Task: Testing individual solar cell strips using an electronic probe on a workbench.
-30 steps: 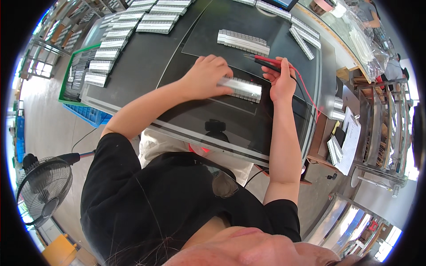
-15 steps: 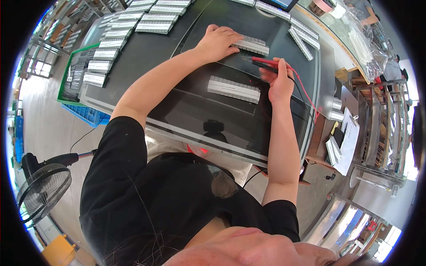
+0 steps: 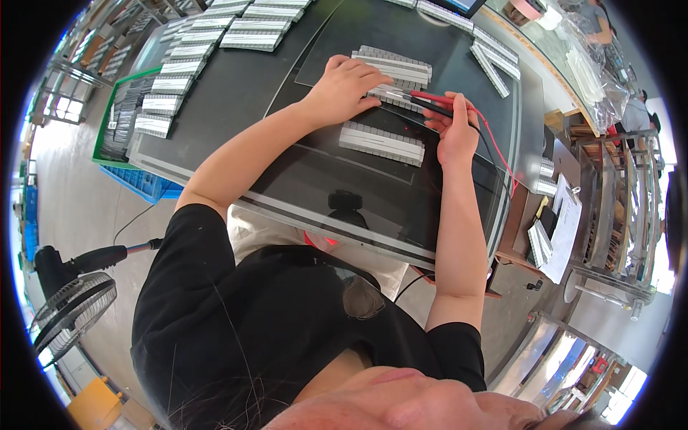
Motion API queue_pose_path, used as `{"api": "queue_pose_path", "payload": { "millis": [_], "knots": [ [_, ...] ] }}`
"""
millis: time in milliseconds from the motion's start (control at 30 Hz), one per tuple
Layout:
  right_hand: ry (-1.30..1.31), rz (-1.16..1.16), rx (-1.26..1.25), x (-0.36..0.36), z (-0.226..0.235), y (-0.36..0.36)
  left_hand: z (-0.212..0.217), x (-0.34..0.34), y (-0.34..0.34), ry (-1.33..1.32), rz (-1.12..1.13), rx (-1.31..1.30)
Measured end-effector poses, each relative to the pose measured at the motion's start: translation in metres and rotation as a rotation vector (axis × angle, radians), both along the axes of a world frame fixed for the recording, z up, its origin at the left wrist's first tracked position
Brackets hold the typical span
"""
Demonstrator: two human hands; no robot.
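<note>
My left hand (image 3: 347,87) grips the left end of a grey-and-white segmented strip (image 3: 403,102), thumb on the near side and fingers on the far side. In my right hand (image 3: 454,132) are a red test probe (image 3: 432,97) and a black test probe (image 3: 438,109), held together like chopsticks. Their tips reach over the gripped strip; whether they touch it I cannot tell. Just beyond lies a pair of similar strips (image 3: 394,69), partly overlapping. Nearer to me, another strip (image 3: 382,143) rests on the dark glossy tabletop (image 3: 308,188).
Rows of strips (image 3: 183,69) cover the table's left side. Beside them, a green crate (image 3: 100,143) holds dark flat pieces. More strips (image 3: 491,68) and a screen's edge (image 3: 459,6) are at the far right. The probe leads (image 3: 496,147) trail right. A fan (image 3: 72,308) stands left.
My left hand has come slightly nearer, drawing one strip away from those behind it. The probes, earlier over bare tabletop, now reach over that strip. The fan head has turned.
</note>
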State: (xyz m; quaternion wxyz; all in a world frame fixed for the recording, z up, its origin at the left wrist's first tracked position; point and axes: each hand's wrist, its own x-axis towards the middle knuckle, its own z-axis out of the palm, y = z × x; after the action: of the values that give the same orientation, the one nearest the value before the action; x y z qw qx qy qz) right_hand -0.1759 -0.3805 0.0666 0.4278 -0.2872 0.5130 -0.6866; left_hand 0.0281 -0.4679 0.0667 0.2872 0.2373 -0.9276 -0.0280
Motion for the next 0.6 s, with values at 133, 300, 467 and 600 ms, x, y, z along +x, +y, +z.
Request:
{"api": "queue_pose_path", "payload": {
  "millis": [133, 300, 467, 600],
  "knots": [
    [-0.013, -0.032, -0.019, 0.001, 0.002, 0.002, 0.004, 0.0, -0.006, -0.012, -0.015, -0.023],
    [-0.036, -0.04, -0.029, 0.0, 0.0, 0.001, 0.006, -0.003, -0.017, -0.063, -0.035, -0.185],
    [-0.042, -0.037, -0.037, 0.001, 0.001, 0.002, 0.006, -0.004, -0.024, -0.067, -0.05, -0.139],
    [-0.034, -0.039, -0.038, 0.0, 0.001, 0.001, 0.013, -0.001, -0.008, -0.036, -0.08, -0.064]
  ]
}}
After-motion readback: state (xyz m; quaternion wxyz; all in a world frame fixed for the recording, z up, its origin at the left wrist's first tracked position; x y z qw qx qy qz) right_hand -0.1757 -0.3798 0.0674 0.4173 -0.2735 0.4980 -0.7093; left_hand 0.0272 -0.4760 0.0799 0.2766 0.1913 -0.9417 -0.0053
